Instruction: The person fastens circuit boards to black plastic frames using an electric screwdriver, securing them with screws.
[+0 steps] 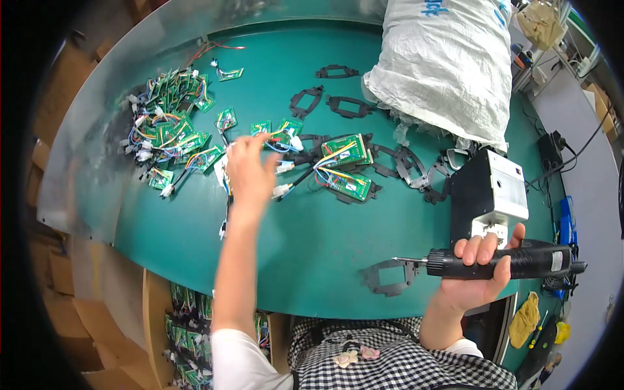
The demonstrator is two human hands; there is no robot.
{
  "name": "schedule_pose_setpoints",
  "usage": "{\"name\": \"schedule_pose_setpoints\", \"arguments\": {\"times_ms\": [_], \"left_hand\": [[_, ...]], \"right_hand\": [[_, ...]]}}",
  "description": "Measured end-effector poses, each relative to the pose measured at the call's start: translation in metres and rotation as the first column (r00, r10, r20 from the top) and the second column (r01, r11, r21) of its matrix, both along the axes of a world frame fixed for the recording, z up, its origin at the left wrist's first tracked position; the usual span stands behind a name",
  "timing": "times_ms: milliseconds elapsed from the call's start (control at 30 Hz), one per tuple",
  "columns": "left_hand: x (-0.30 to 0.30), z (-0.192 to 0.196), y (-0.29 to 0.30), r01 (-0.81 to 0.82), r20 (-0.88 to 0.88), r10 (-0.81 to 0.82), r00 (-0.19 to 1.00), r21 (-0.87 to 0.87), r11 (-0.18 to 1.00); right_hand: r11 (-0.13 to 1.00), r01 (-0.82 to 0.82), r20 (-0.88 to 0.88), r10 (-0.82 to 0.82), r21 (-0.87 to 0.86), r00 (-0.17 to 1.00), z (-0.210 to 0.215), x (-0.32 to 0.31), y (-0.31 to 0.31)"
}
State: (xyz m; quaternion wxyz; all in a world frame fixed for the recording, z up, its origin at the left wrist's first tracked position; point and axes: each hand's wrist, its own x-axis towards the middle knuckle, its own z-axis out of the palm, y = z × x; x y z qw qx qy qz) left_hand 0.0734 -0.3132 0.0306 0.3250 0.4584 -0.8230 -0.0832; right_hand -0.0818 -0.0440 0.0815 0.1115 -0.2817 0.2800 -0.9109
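this is looking like an electronics assembly workshop: wired green circuit boards (170,127) are piling up on a green workbench (312,260), beside black plastic frames (348,106).

A matt teal work mat (325,260) covers the bench, edged on its far left by dull brushed sheet metal (97,130). On the mat lie glossy green circuit boards (344,151) with plastic-coated wires, matt black plastic frames (390,276), and a coarse woven white sack (448,65). At the mat's right, a black plastic electric screwdriver (513,260) has a metal bit.
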Motion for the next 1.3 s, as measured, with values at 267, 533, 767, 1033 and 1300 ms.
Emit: {"name": "schedule_pose_setpoints", "arguments": {"times_ms": [267, 533, 767, 1033, 1300], "left_hand": [[0.026, -0.025, -0.111, 0.072, -0.141, -0.069, 0.988, 0.022, 0.997], [0.063, 0.046, 0.034, 0.481, -0.163, -0.487, 0.858, -0.080, 0.873], [0.094, -0.011, 0.104, 0.497, 0.152, -0.523, 0.839, 0.180, 0.849], [0.051, -0.008, 0.161, 0.241, 0.401, -0.266, 0.876, 0.114, 0.964], [0.011, 0.012, 0.187, 0.425, 0.080, -0.461, 0.884, 0.274, 0.863]], "right_hand": [[0.997, 0.044, -0.003, -0.044, 0.067, 0.999, -0.007, -0.012, 0.011], [0.998, 0.046, 0.059, -0.048, 0.034, 0.997, -0.013, -0.016, 0.034], [0.998, 0.017, 0.026, -0.019, 0.058, 0.999, -0.010, -0.002, 0.070], [0.996, 0.044, 0.018, -0.045, 0.074, 0.999, -0.012, 0.001, 0.103], [0.988, 0.133, -0.034, -0.131, 0.083, 0.991, -0.016, -0.021, 0.101]]}}
